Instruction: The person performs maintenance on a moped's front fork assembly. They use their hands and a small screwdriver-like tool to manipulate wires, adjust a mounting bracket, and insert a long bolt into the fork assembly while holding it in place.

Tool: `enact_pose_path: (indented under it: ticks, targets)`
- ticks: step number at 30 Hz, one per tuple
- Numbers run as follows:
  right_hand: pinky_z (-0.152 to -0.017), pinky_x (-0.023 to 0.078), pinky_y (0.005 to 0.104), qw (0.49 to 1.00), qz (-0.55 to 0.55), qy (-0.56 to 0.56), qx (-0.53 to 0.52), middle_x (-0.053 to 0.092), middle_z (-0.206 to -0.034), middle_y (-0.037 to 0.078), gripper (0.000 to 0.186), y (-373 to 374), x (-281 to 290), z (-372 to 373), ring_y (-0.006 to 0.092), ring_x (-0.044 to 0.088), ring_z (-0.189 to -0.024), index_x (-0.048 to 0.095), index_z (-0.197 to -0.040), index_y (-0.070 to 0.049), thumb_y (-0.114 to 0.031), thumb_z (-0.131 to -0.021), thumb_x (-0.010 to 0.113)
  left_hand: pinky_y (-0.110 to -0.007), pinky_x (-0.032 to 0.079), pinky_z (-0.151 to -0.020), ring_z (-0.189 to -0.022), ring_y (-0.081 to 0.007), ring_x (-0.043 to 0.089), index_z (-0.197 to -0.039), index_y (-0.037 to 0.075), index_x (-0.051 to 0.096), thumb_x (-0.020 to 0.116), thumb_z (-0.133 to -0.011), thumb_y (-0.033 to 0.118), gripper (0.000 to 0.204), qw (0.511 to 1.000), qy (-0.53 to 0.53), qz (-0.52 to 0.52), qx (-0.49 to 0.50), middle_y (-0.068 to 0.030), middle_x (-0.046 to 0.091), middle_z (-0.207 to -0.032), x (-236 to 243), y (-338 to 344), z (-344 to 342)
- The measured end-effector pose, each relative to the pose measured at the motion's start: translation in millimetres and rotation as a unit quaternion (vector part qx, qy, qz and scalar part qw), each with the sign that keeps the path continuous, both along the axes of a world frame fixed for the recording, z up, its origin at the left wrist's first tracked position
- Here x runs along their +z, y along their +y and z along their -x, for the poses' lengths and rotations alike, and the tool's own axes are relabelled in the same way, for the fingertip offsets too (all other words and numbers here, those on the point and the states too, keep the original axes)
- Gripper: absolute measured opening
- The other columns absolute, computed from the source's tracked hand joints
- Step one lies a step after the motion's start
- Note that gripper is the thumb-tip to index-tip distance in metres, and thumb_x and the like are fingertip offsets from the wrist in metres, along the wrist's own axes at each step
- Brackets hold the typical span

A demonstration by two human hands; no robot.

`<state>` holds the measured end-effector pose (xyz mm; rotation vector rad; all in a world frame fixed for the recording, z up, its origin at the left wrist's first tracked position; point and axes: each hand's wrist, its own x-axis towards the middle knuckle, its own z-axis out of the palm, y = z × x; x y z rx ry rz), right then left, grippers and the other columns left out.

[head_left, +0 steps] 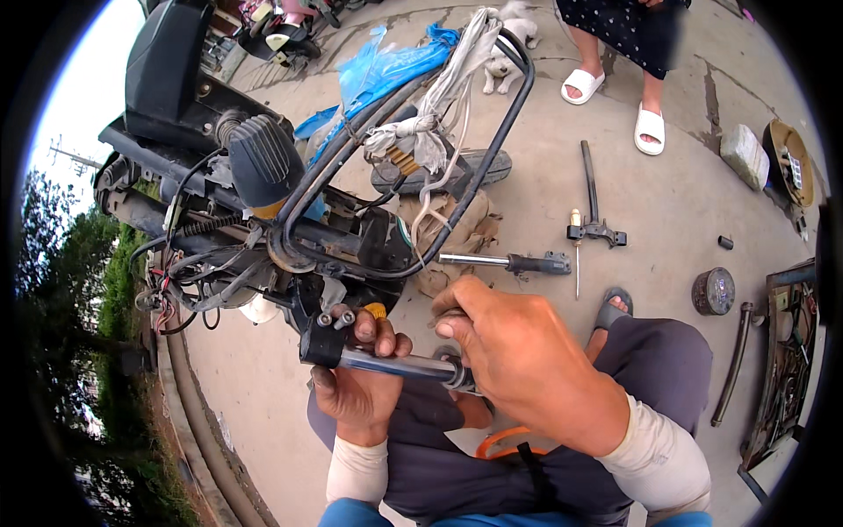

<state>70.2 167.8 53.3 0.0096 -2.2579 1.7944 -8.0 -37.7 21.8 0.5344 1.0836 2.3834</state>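
Observation:
A chrome fork tube (411,365) runs from the black clamp (321,341) of a partly stripped scooter (263,167) across to my right. My left hand (367,386) is wrapped round the tube beside the clamp, its fingers curled up behind it close to two silvery bolts (335,320). Over the tube's right-hand end, my right hand (527,364) is closed in a pinch of thumb and forefinger. Whatever sits in that pinch is mostly hidden. Beyond my hands, a second fork leg (509,262) sticks out with a chrome shaft and a dark lower end.
On the concrete lie a steering stem (594,198), a thin screwdriver (577,255), a round tin (713,291), a dark hose (733,364) and a tool box (786,351). A person in white slippers (650,130) stands ahead, near a white dog (505,70). A bent frame rail (492,176) arches above my hands.

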Motion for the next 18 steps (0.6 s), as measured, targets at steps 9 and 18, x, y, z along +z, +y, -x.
enact_pose_path:
  ticks: [9, 18]
  targets:
    - [-0.063, 0.049, 0.0399, 0.997, 0.074, 0.004, -0.003, 0.063, -0.077, 0.021, 0.014, -11, -1, 11, 0.0350, 0.064, -0.069, 0.057, -0.105, 0.005, -0.006, -0.098, 0.057, -0.041, 0.041, -0.090, -0.105, -0.0209, 0.049, -0.131, 0.014, 0.046, 0.079, -0.082, 0.040, 0.065, 0.997, -0.031, -0.064, -0.026, -0.0042, 0.050, -0.113, -2, 2, 8]
    - [-0.062, 0.055, 0.0315, 0.981, 0.136, 0.122, -0.068, 0.066, -0.087, 0.013, 0.012, -48, -4, 33, 0.0196, 0.068, -0.070, 0.060, -0.108, 0.002, -0.006, -0.100, 0.056, -0.045, 0.045, -0.096, -0.120, -0.0269, 0.052, -0.135, 0.009, 0.050, 0.079, -0.079, 0.041, 0.071, 0.999, -0.028, -0.031, -0.017, -0.0098, 0.055, -0.131, -9, -3, 13]
